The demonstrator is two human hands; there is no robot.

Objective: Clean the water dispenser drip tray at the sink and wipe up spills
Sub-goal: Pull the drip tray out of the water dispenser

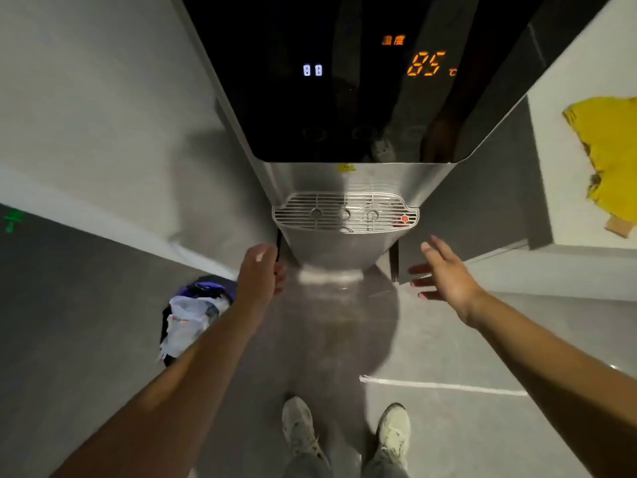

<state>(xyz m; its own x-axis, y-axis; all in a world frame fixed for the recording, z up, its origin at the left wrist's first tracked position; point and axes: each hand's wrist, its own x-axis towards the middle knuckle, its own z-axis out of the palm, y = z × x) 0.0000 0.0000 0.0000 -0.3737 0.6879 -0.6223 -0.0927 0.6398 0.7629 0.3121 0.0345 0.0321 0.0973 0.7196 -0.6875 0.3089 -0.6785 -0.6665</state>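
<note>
The dispenser (348,98) fills the view ahead of me, a tall box with a glossy black glass front that lights 85 °C in orange, over a brushed grey metal lower body. It stands in a gap between a pale wall on my left and a white worktop (565,188) on my right, where a crumpled yellow cloth (606,153) lies, probably kept handy for the spills. On the dull grey floor (103,322) to my left sits a bin (193,319) lined with a thin, wrinkled white bag. The tray (344,212) is still seated in the dispenser, a shallow silvery shelf with rounded corners, a slotted grille and a small red float at its right end. I reach for it from both sides, I think to slide it out level. My left hand (260,270) is curled, fingers hooked round a dark strip beside the body; my right hand (444,270) is spread, holding nothing.
</note>
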